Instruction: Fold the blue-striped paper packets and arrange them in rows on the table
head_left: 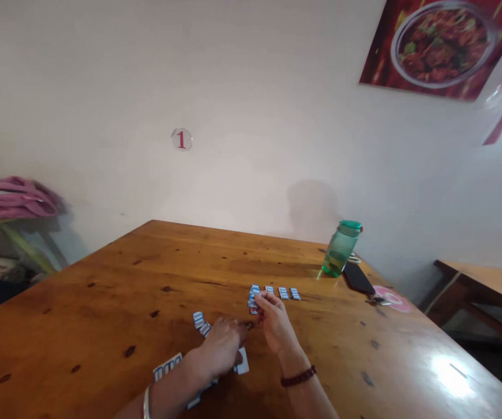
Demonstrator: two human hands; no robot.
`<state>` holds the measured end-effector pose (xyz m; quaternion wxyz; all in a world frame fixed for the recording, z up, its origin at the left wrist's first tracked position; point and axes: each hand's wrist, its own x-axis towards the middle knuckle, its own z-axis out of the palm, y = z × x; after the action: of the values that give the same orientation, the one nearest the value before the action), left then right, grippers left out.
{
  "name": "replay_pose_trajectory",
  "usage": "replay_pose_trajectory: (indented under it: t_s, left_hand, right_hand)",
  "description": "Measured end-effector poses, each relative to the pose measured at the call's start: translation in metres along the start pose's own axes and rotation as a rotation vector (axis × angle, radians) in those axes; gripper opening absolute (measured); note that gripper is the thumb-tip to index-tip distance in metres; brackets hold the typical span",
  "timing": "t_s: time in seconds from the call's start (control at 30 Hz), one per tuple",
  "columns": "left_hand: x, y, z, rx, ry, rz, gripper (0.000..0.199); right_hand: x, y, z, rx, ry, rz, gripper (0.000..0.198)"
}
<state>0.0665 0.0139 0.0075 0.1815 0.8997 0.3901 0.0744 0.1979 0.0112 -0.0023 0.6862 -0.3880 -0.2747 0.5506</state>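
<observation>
My right hand (272, 320) is closed in a pinch at a short column of small blue-and-white striped pieces (251, 304), with thumb and forefinger on one of them. My left hand (222, 348) is low over the table to its left, fingers curled and partly hidden. A white card (243, 362) sticks out by the left thumb, which seems to hold its edge. Beyond the right hand, a few more striped pieces (283, 293) lie in a row. An overlapping line of striped pieces (198, 320) runs under my left hand, and another group (167, 368) lies beside the left forearm.
A green water bottle (342, 250) stands at the table's back right, with a black phone (358, 279), keys (377, 300) and a round pink sticker (394, 299) near it. The wooden table (115, 291) meets a white wall. Another wooden table (491, 285) stands at right.
</observation>
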Motion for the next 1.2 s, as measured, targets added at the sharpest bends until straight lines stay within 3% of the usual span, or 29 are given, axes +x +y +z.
replay_pose_trajectory:
  t_s: [0.33, 0.47, 0.63, 0.83, 1.0, 1.2]
  left_hand:
    - [-0.001, 0.006, 0.000, 0.043, -0.022, 0.002, 0.034]
    - [-0.005, 0.010, 0.003, 0.110, -0.028, -0.064, 0.040]
    - [-0.005, 0.015, 0.002, 0.119, -0.060, -0.106, 0.031]
    - [-0.006, 0.016, -0.001, 0.058, -0.019, -0.077, 0.025]
    - [-0.011, 0.014, 0.001, -0.009, 0.097, -0.059, 0.031]
    - [-0.018, 0.022, -0.003, 0.194, -0.067, -0.110, 0.029]
  right_hand:
    - [0.005, -0.006, -0.005, 0.062, 0.061, -0.047, 0.026]
    - [0.006, -0.008, -0.005, 0.077, 0.059, -0.057, 0.026]
    - [0.003, -0.010, -0.002, 0.089, 0.056, -0.053, 0.026]
    - [0.002, -0.013, -0.001, 0.104, 0.059, -0.058, 0.027]
    - [0.003, -0.013, -0.004, 0.115, 0.058, -0.054, 0.026]
    - [0.004, -0.014, -0.004, 0.133, 0.048, -0.064, 0.026]
